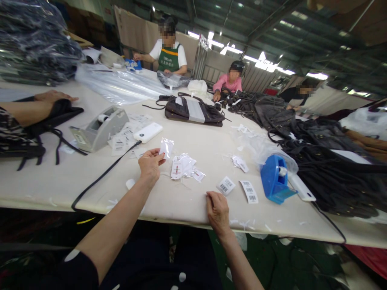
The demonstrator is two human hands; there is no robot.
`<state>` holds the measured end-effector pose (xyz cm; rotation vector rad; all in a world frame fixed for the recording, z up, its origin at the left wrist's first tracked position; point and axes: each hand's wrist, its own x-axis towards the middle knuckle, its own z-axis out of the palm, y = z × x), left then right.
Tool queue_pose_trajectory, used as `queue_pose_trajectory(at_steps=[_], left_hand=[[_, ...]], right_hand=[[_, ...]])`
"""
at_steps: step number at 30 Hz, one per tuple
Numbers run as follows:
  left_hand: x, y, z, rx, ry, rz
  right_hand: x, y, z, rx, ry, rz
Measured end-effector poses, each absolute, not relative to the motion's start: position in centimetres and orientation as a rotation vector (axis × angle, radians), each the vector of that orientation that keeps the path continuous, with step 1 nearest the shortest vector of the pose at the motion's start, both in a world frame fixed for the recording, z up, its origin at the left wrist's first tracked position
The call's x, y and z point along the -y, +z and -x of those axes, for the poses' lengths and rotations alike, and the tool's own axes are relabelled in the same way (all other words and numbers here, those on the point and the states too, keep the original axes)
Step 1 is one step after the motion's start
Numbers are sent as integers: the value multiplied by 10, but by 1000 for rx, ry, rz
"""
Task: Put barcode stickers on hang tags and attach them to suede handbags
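The left hand (149,164) is pinching 1 packet (166,148) left of the tag pile (186,164); the right hand (219,210) is lying right of the pile, curled, contents unclear.

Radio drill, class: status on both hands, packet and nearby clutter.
Left hand pinching shiny white packet. Right hand near barcode label, grip unclear. Tag pile near packet.

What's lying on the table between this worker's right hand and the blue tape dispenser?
In the head view, two white barcode pieces: a small label sheet nearer the right hand, and a label strip nearer the blue tape dispenser.
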<state>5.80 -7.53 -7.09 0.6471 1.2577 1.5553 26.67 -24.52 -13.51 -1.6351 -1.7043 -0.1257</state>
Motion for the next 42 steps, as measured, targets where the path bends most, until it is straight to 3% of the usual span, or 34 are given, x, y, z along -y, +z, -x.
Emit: queue_pose_trajectory(at_steps=[6, 10, 13, 18, 23, 25, 28, 31, 35, 42], left_hand=[[92, -64, -52, -1294, 1694, -890], [137, -61, -64, -1413, 1548, -1350], [172, -64, -81, -1333, 1393, -1345], [204, -63, -103, -1070, 1166, -802], [214, -54, -98, -985, 1025, -802], [214, -54, -91, -1024, 1064, -930], [208, -54, -81, -1058, 1132, -1179], [203, -53, -79, -985, 905, -1350], [209, -59, -84, -889, 610, -1280], [221, -74, -90, -867, 498, -1101]], right_hand=[[247, -130, -264, 1588, -16, 1622], [250, -103, -237, 1352, 364, 1577], [250, -85, -209, 1283, 567, 1469], [250, -90, -194, 1477, 194, 1481], [258, -89, -213, 1460, -8, 1492], [261, -79, -218, 1376, 139, 1475], [263, -65, -218, 1120, 680, 1369], [264, -60, -214, 806, 1034, 1236], [263, -61, -213, 663, 1070, 1180], [255, -68, -223, 514, 1025, 1213]])
